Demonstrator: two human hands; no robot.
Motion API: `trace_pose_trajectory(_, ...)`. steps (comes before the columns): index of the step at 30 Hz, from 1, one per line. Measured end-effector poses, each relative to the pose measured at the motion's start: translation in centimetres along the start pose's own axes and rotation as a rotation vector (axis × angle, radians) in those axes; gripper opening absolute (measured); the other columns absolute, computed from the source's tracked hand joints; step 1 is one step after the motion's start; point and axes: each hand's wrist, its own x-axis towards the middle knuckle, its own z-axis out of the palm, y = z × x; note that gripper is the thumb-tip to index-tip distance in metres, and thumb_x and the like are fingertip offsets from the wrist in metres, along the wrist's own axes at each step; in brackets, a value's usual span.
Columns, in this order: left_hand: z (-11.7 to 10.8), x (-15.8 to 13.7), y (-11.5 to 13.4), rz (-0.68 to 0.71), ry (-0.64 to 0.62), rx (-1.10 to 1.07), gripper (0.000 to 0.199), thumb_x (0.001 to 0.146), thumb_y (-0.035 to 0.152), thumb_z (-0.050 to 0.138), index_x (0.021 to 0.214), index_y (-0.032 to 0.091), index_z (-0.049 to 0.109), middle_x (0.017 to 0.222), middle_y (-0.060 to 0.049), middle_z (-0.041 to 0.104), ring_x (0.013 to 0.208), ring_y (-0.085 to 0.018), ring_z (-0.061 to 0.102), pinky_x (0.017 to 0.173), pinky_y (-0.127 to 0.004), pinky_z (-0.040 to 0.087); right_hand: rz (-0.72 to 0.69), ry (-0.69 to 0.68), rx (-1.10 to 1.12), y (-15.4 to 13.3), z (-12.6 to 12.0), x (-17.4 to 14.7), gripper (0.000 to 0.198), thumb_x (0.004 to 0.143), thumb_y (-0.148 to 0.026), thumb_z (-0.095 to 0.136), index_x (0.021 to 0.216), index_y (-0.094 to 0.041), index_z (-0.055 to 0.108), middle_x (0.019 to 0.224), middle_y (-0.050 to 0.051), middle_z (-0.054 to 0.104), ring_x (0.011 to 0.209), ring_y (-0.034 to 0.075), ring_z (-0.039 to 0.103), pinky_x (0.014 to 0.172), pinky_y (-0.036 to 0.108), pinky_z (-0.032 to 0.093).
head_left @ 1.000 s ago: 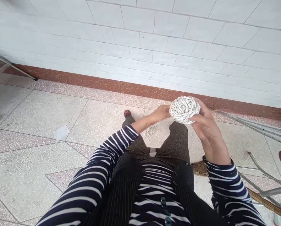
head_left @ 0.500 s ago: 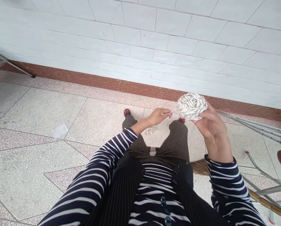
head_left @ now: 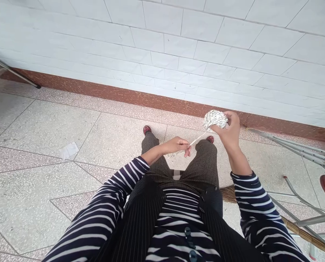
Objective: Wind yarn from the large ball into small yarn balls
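My right hand [head_left: 228, 129] is closed round the right side of a ball of whitish cord [head_left: 215, 120] flecked with dark marks. A taut strand of the cord [head_left: 197, 139] runs from the ball down and left to my left hand [head_left: 177, 146], which pinches it between the fingers. The ball hangs in the air in front of my knees, higher and farther right than my left hand. Below the left hand, a small loose pile of cord [head_left: 172, 154] on the floor shows only in part, mostly hidden behind the hand and wrist.
A white tiled wall [head_left: 162, 47] with a reddish-brown baseboard [head_left: 124, 94] rises in front. A white scrap [head_left: 69, 150] lies on the speckled floor at left. To the right are a broom [head_left: 229, 193], metal chair legs [head_left: 296, 196] and a folded metal frame [head_left: 290, 142].
My right hand has turned over the ball and shifted left. The left hand has dropped down and left, so a longer strand shows between it and the ball.
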Motion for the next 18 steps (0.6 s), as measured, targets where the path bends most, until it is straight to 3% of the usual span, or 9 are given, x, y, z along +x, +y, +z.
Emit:
trace_pose_trajectory(2,-0.2,-0.5,0.5,0.015,-0.01,-0.024,0.031,0.095,0.041,0.062,0.078,0.015,0.066,0.062,-0.002,0.068,0.084,-0.017,0.073,0.089,-0.03,0.051,0.039,-0.043,-0.095,0.2,0.8,-0.8,0.06,0.059,-0.032,0.081,0.112,-0.023,0.056,0.116,0.008,0.049,0.108,0.028,0.05,0.097,0.046,0.047)
trace_pose_trajectory(7,-1.4,-0.5,1.2,0.023,0.029,0.058,0.039,0.092,0.045,0.064,0.069,0.014,0.069,0.061,-0.004,0.068,0.081,-0.018,0.073,0.084,-0.029,0.052,0.26,-0.379,-0.141,1.3,3.2,-3.6,0.066,0.058,-0.028,0.075,0.122,-0.026,0.058,0.128,0.01,0.042,0.114,0.032,0.047,0.096,0.048,0.044)
trace_pose_trajectory(13,-3.0,0.4,0.3,0.056,0.203,0.318,0.04,0.089,0.045,0.067,0.066,0.014,0.073,0.071,-0.004,0.073,0.07,-0.013,0.066,0.071,-0.024,0.046,0.42,-0.659,0.152,3.6,3.5,-6.0,0.06,0.057,-0.028,0.073,0.116,-0.024,0.065,0.112,0.005,0.058,0.104,0.026,0.055,0.094,0.041,0.045)
trace_pose_trajectory(18,-2.3,0.8,-0.8,0.1,0.345,0.579,0.036,0.092,0.04,0.062,0.069,0.015,0.073,0.067,-0.001,0.07,0.063,-0.011,0.058,0.062,-0.023,0.037,0.574,-0.71,0.417,4.1,3.1,-7.4,0.062,0.059,-0.028,0.076,0.119,-0.025,0.06,0.106,0.001,0.06,0.095,0.02,0.057,0.081,0.032,0.048)
